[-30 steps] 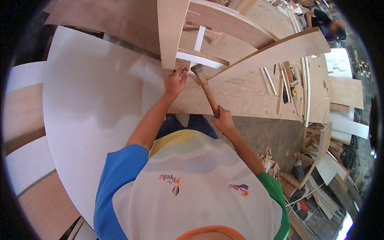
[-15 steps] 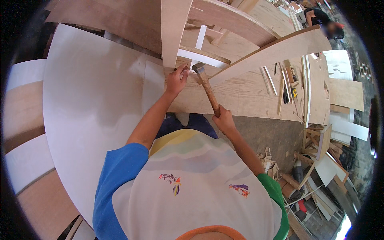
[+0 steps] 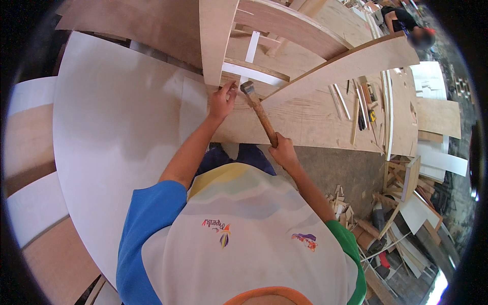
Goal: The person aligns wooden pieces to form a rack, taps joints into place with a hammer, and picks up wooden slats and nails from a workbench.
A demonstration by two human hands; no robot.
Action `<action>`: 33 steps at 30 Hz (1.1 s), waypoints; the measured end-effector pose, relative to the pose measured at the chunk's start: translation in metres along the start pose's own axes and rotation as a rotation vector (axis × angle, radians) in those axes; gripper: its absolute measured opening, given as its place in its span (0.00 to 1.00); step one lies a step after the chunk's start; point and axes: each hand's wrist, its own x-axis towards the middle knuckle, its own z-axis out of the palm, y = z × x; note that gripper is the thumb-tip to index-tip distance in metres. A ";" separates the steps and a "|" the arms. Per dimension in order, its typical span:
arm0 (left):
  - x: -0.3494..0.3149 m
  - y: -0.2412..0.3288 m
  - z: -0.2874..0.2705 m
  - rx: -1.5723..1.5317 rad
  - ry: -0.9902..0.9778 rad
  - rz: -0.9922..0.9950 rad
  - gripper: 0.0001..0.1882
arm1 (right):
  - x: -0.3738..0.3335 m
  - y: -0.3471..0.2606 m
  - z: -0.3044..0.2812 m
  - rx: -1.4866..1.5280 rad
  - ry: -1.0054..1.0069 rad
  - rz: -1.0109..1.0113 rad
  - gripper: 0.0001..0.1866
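My right hand (image 3: 284, 151) is closed around the lower end of the wooden handle of a hammer (image 3: 262, 118). The hammer's metal head is up by the joint of a wooden frame, just right of my left fingers. My left hand (image 3: 221, 104) is at the foot of the frame's upright board (image 3: 217, 46), fingers curled in together. Whatever they pinch, if anything, is too small to make out. Between the upright and a slanting plank (image 3: 340, 71) runs a crosspiece (image 3: 256, 72) with a white face.
The frame rests on a plywood worktable (image 3: 300, 124). A large white panel (image 3: 117, 137) lies at my left. Wood strips (image 3: 341, 101) and a yellow tape measure (image 3: 372, 116) are on the table's right. Offcuts (image 3: 394, 244) litter the floor at lower right. Another person (image 3: 401, 23) bends at far right.
The hammer head has shifted slightly left and down, toward my left fingers. My left hand stays by the joint, its fingers slightly moved. The whole view has drifted a little.
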 end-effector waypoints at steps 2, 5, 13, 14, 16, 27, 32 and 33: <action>-0.002 -0.016 0.003 -0.035 0.042 0.022 0.17 | -0.005 -0.004 -0.001 0.055 0.024 -0.001 0.10; -0.001 0.001 0.002 -0.027 0.008 -0.037 0.17 | -0.002 -0.002 0.000 0.046 0.009 0.013 0.11; 0.002 0.001 -0.003 -0.008 0.007 -0.019 0.16 | -0.001 -0.003 -0.002 0.018 0.013 -0.001 0.10; 0.002 0.000 -0.003 0.000 -0.002 -0.027 0.16 | -0.004 -0.003 -0.001 0.026 0.011 0.010 0.10; 0.000 -0.003 0.000 -0.018 0.016 -0.010 0.15 | -0.004 -0.004 -0.001 0.040 0.018 0.017 0.11; 0.004 -0.002 -0.003 -0.025 0.016 0.026 0.15 | 0.004 0.001 0.003 0.019 0.023 -0.039 0.13; 0.003 0.000 -0.007 -0.124 -0.049 -0.013 0.15 | -0.005 -0.011 -0.004 0.034 0.031 -0.003 0.11; 0.002 -0.003 -0.006 -0.118 -0.043 -0.009 0.15 | -0.004 -0.013 -0.005 0.022 0.031 -0.008 0.11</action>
